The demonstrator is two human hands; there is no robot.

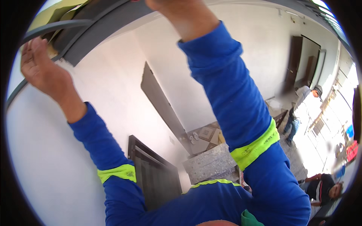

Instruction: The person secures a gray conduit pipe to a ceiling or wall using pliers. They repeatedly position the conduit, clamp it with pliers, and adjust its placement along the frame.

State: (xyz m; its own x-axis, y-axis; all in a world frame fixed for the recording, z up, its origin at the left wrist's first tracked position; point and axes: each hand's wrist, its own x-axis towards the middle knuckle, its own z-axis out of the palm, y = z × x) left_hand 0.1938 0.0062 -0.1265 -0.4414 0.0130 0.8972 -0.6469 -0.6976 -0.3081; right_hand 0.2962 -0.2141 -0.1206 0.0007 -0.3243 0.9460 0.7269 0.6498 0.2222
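Both arms, in blue sleeves with yellow-green bands, reach overhead. My left hand [45,69] is raised at the upper left, fingers extended and slightly bent, touching or very near the underside of a grey metal bar [66,23]. Pale yellow-green material [45,15] shows above that bar, beside a wide dark grey beam [98,28]. My right hand [164,7] reaches up at the top middle, near the beam. Most of it is cut off by the top edge, so its fingers are hidden.
Below are a dark framed panel [152,177], speckled grey steps [209,162] and sandals [194,137] on tiles. A person [301,101] in a cap stands at right, another [320,190] lower right. A dark door [292,60] is at the back, red and blue items [350,150] at far right.
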